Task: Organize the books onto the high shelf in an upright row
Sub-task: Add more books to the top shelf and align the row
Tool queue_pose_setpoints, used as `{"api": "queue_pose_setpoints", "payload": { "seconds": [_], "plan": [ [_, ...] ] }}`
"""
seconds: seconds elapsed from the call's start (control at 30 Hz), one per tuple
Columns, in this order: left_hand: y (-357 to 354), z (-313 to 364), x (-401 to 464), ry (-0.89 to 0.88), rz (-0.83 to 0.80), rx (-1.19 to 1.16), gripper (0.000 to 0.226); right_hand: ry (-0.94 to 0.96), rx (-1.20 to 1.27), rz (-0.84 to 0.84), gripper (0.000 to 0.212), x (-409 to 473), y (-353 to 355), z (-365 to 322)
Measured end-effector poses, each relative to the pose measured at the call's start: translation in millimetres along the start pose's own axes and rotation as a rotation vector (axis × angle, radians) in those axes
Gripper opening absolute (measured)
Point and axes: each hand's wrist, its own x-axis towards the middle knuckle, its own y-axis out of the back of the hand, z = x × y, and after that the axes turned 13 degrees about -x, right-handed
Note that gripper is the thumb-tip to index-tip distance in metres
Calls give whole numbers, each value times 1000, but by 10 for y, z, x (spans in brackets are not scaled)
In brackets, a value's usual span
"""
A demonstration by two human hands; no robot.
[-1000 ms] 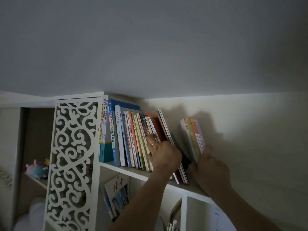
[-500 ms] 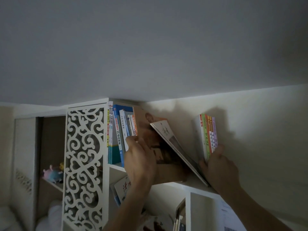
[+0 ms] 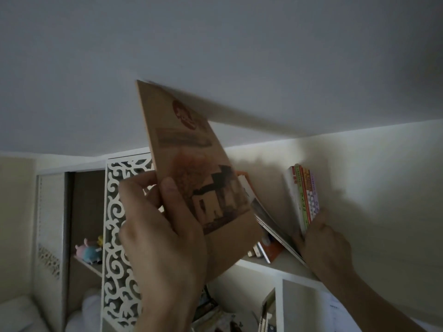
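**Brown book held up before the high shelf; small stack propped at right**

Head view. Brown cover, blurred and dim, fills the middle of our view: the brown book hides most of the row of books behind it, of which we make out only a few lower corners and one thin book leaning steeply to the right. Titles are not legible. The lower compartments are cut off at the bottom edge.

We note the left hand raised near the camera, thumb across the front cover and fingers curled behind the spine side, gripping the brown book at its lower part; the book stands tilted, clear of the high shelf.

We note the right hand reaching up to the shelf, thumb pressed against the colourful stack, which stands nearly upright just beside the wall. The other fingers are hidden; how far this hand closes we cannot tell.

Left of the shelf stands a white fretwork panel; beyond it a lower ledge carries plush toys.
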Motion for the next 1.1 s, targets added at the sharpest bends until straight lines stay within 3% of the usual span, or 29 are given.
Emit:
{"api": "queue_pose_setpoints", "payload": {
  "seconds": [0.1, 0.2, 0.23, 0.33, 0.43, 0.53, 0.63, 0.77, 0.83, 0.93, 1.03, 1.1],
  "plan": [
    [-117, 124, -11, 146, -2, -121, 5, -27, 3, -50, 61, -6, 53, -12],
    [-467, 27, -44, 375, -62, -189, 4, 28, 35, -95, 21, -19, 53, 28],
    [-602, -51, -80, 432, -84, -170, 4, 50, 37, -95, 20, -31, 67, 39],
    [-989, -292, -200, 488, -103, -48, 7, 79, 84, -54, 29, 14, 27, 150],
    [-1178, -493, -348, 430, -46, 61, 8, 13, 266, -136, 63, 68, 101, 371],
    [-1257, -682, -529, 382, 41, 75, 15, -45, 443, -194, 61, 80, 199, 597],
    [-1419, -764, -751, 387, 60, 53, 20, -34, 428, -189, 57, 33, 242, 556],
    [-1702, -798, -989, 506, -184, 128, 15, 3, 361, -136, 53, -30, 244, 440],
    [-1713, -850, -1033, 496, -260, 139, 24, 8, 326, -123, 53, -35, 247, 402],
    [-1674, -995, -1082, 379, -231, 126, 49, 1, 280, -100, 53, -64, 233, 265],
    [-1674, -1034, -1050, 447, -171, 72, 85, 14, 243, -92, 52, -79, 201, 130],
    [-1709, -1060, -996, 475, -178, 92, 96, 21, 226, -111, 54, -75, 181, 77]
  ]
}}
